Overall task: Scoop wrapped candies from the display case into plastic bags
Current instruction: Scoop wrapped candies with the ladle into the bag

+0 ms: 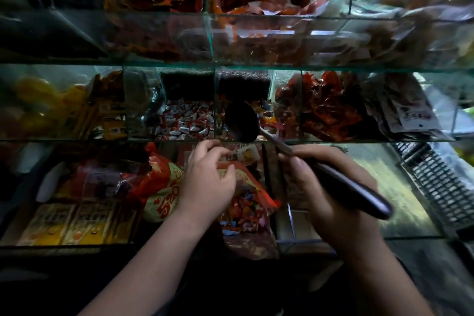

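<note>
- The glass display case (pixel 333 67) fills the frame, three tiers of compartments stacked top to bottom and holding red, orange and yellow packets.
- A red and yellow plastic bag (pixel 164 195) sits in the bottom tier, lower centre. Its mouth is open towards the right, and mixed coloured sweets (pixel 246 209) show inside.
- The right hand (pixel 331 195), right of centre, has its fingers wrapped round the dark handle of a ladle (pixel 323 168).
- The left hand (pixel 207 182), centre, has curled fingers that pinch the bag's upper edge at the mouth.
- The ladle's bowl is up at the front edge of the middle tier, centre frame. It is too dark to tell whether it carries anything.
- White and red wrapped candies (pixel 184 120) lie heaped in the middle-tier compartment just left of the bowl.
</note>
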